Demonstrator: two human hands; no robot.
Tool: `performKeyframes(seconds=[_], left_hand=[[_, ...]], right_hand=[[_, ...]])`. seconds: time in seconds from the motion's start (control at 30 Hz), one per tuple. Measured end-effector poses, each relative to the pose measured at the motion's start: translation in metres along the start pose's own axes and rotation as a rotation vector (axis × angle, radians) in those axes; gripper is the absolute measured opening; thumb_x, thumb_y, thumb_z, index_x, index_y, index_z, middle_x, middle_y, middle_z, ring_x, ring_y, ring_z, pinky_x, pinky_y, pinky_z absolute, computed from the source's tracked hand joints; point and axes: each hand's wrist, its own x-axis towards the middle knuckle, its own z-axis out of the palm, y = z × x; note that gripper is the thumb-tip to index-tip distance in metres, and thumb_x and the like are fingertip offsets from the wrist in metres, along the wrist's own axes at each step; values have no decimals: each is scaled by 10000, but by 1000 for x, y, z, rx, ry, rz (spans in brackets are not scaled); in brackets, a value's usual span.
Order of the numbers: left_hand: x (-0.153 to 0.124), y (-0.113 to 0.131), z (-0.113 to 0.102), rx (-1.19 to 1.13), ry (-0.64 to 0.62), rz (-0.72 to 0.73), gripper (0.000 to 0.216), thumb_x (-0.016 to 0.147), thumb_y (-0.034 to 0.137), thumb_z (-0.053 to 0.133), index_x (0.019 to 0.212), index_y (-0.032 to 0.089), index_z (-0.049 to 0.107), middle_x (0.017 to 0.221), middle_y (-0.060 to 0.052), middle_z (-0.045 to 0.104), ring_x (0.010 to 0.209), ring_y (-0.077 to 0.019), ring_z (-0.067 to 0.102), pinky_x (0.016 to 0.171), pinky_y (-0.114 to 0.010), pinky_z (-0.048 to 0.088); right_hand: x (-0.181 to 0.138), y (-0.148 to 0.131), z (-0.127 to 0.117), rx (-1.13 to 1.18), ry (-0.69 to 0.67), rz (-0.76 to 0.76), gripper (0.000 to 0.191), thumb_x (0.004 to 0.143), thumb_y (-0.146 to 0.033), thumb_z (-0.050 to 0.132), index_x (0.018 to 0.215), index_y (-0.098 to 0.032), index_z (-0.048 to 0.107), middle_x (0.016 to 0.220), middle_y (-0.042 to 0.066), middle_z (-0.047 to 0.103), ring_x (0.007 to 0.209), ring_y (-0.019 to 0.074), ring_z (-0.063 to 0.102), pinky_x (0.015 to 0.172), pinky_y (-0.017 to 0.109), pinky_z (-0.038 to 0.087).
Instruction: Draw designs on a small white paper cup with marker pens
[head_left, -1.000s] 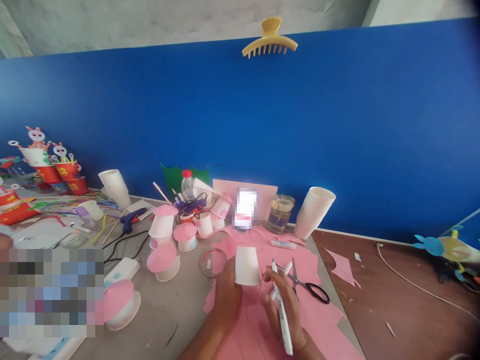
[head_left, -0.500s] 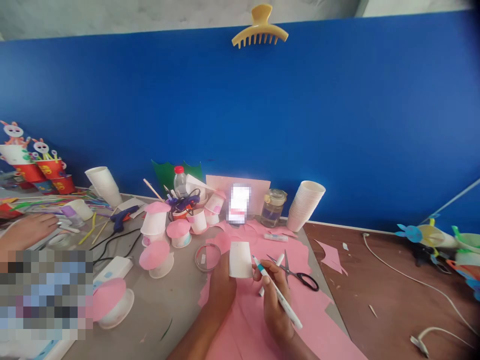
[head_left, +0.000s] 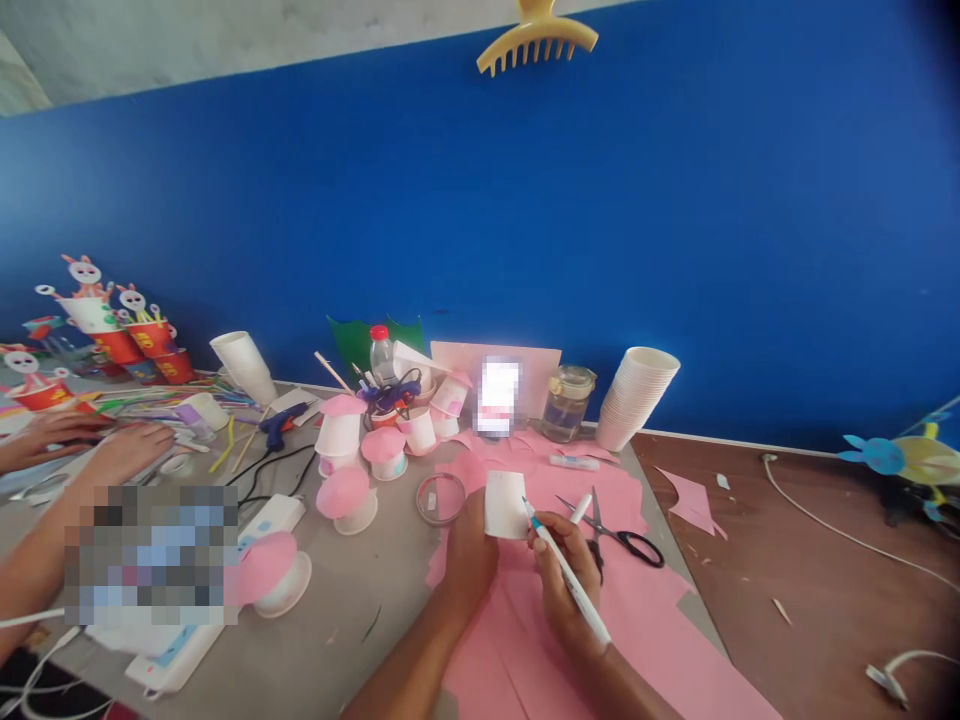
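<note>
Paper cup (head_left: 505, 505): inverted, my left hand (head_left: 466, 555) clasps it.
Marker (head_left: 585, 605): pinched in my right hand (head_left: 553, 600), tip at the cup's side.
Care: I'd brace the cup and stroke lightly.

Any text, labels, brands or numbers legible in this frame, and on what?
No text can be read.
Red cups: yellow marks, too small to read.
Bottle: no label legible.
Cup in the left hand: the side in view is blank.
Marker in the right hand: no print legible.
Pixelated patches: unreadable.
</note>
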Motion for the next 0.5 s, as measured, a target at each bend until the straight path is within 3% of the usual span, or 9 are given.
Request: performKeyframes(seconds=[0.5], left_hand=[[-2, -7, 3, 144, -36, 13, 213, 795, 88, 441, 896, 189, 601, 888, -66, 627, 786, -185, 563, 666, -291, 418]], right_hand=[[-5, 15, 0, 106, -12, 72, 293, 911, -414, 494, 1079, -191, 580, 785, 40, 603, 598, 149, 535, 511, 278, 449]])
